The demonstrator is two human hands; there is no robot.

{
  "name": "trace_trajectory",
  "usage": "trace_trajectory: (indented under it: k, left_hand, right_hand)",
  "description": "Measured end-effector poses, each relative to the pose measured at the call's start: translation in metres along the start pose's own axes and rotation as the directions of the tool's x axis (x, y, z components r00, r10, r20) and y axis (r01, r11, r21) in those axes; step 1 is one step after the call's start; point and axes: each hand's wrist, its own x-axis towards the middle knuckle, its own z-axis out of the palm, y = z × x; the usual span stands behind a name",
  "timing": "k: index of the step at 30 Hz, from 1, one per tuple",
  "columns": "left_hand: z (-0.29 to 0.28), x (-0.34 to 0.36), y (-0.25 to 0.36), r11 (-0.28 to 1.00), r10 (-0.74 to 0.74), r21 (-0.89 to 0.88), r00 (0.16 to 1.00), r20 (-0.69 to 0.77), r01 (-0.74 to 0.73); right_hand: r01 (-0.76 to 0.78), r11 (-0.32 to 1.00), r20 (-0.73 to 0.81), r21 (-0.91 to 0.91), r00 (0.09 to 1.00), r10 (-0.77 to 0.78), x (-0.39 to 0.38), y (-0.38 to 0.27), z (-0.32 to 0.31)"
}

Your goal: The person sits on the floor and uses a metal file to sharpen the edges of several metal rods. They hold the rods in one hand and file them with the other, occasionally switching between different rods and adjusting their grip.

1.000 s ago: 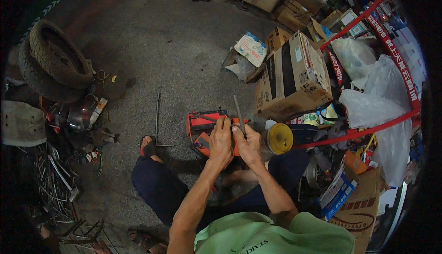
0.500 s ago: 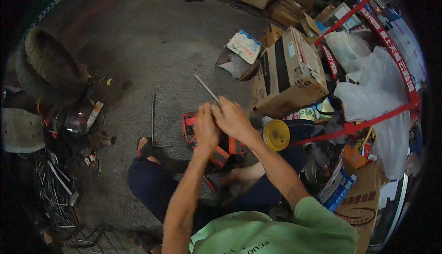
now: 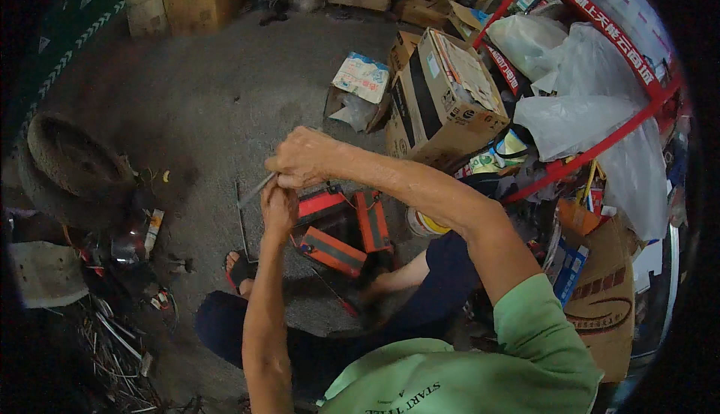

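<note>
- grey metal rod (image 3: pixel 256 190) sits at our hands, above the floor; long axis diagonal, free end pointing lower left;
- our right hand (image 3: pixel 304 157) has its fingers curled round the upper end; our left hand (image 3: pixel 278 210) is bunched just below, we can't tell its grip;
- grey floor (image 3: pixel 195 99); orange-red battery blocks (image 3: pixel 334 252) near; tyres (image 3: pixel 67 196) left, cardboard box (image 3: pixel 439 130) right;
- rod's upper end hidden by fingers; tyres dim, blurry

tyres (image 3: pixel 90 193), left | black-striped cardboard box (image 3: pixel 450 130), upper right | plastic bags (image 3: pixel 553 125), right
</note>
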Motion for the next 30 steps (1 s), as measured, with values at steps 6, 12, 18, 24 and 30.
trace_trajectory:
  k: [6, 12, 18, 24, 30]
  left_hand:
    - [-0.003, 0.002, 0.063, 0.975, -0.075, 0.215, 0.994, 0.086, 0.055]
    - [-0.007, 0.0, 0.019, 0.964, -0.143, 0.245, 0.979, 0.146, 0.104]
    - [0.01, -0.004, 0.019, 0.906, 0.267, 0.266, 0.932, 0.244, -0.329]
    - [-0.006, 0.01, 0.063, 0.988, -0.057, 0.15, 0.98, 0.192, 0.028]
    - [0.007, 0.014, 0.063, 0.967, -0.01, 0.251, 0.988, -0.155, 0.049]
  right_hand:
    - [-0.374, 0.913, -0.062, -0.165, 0.928, 0.368, -0.003, -0.029, -0.039]
    - [-0.586, 0.803, 0.211, -0.108, 0.776, 0.595, 0.008, -0.044, -0.049]
    - [0.085, 0.994, -0.114, -0.063, 0.989, -0.092, -0.021, -0.041, 0.009]
    - [-0.058, 0.998, -0.457, 0.0, 0.888, 0.051, -0.086, -0.066, -0.085]
    - [-0.714, 0.688, -0.387, 0.134, 0.601, 0.699, -0.259, -0.07, -0.056]
